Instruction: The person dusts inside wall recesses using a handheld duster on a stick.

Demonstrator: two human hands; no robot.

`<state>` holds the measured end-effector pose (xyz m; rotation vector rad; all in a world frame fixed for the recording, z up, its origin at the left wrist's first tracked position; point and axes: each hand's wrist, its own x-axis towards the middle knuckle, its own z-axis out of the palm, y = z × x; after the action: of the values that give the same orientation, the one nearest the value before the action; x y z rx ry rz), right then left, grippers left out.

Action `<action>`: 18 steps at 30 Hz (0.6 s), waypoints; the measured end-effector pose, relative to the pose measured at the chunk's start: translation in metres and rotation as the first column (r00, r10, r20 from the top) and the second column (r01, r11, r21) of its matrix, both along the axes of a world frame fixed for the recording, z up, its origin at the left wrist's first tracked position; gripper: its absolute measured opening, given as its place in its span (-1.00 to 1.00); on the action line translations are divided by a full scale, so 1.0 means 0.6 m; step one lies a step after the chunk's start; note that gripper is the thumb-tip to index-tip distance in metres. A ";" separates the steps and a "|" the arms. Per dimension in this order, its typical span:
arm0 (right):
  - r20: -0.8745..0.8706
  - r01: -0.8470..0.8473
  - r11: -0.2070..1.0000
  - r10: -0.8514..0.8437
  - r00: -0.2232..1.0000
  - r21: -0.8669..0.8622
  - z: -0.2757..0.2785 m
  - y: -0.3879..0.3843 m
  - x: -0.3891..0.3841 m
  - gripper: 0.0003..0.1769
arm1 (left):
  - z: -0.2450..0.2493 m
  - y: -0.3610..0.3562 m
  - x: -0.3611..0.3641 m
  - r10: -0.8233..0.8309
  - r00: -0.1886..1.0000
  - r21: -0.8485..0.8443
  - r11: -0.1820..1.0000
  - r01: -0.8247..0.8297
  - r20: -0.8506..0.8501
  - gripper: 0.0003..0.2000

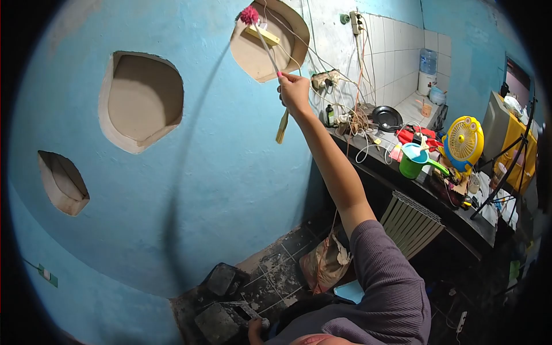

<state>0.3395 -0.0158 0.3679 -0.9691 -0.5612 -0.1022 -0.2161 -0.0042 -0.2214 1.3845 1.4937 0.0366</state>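
Observation:
My right hand is raised at the end of a stretched arm, its fingers closed around the thin stick of a duster. The duster's fluffy dark pink head is at the left edge of a rounded wall niche. Below my fist shows a flattened yellowish end. A yellow bar lies inside that niche, behind the stick. Low in the view, my left hand is partly cut off, with its fingers curled against a pale grey thing I cannot make out.
Two more niches, a large one and a small one, open in the blue wall. Tangled cables hang by a power strip. The counter holds a black pan, green dipper and yellow fan. A sack stands below.

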 end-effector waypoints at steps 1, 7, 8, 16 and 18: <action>0.092 0.146 0.989 -0.143 0.986 -0.036 -0.014 0.007 0.030 -0.75 | -0.001 0.000 -0.002 -0.004 1.000 -0.006 1.000 0.004 -0.005 -0.75; 0.457 0.679 0.713 -0.551 0.698 -0.176 -0.096 -0.071 0.091 -0.76 | -0.049 0.017 -0.022 -0.017 1.000 -0.023 1.000 0.017 -0.006 -0.76; 0.462 0.681 0.710 -0.550 0.696 -0.180 -0.106 -0.087 0.087 -0.76 | -0.052 0.018 -0.023 -0.030 0.999 -0.015 0.999 0.030 -0.012 -0.76; 0.332 0.380 0.628 -0.199 0.922 -0.679 -0.141 -0.134 0.123 -0.81 | -0.032 0.024 -0.014 -0.080 0.997 -0.005 0.997 0.080 0.021 -0.75; 0.423 0.530 0.556 -0.321 0.847 -0.640 -0.136 -0.147 0.116 -0.82 | -0.046 0.036 -0.012 -0.139 0.990 0.078 0.988 0.137 0.027 -0.73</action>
<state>0.4089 -0.1038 0.2863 -1.9302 -0.6017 -0.4844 -0.2231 0.0172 -0.2488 1.5388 1.3782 0.0289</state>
